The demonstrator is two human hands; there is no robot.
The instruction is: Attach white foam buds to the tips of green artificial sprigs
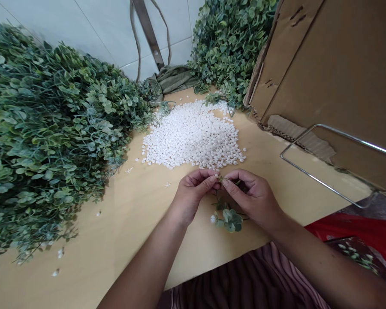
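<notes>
Foliage heap (61, 128) stands at far left, apart from our hands. White pile (193, 135) lies just beyond them, within easy reach. Our left hand (191, 193) pinches small white piece (216, 175) between thumb and finger; best we grip lightly, so it sits square. Green sprig (233, 221) hangs below fingertips; our right hand (259, 195) pinches it close to white piece, short hold that should help us aim without bending it.
</notes>
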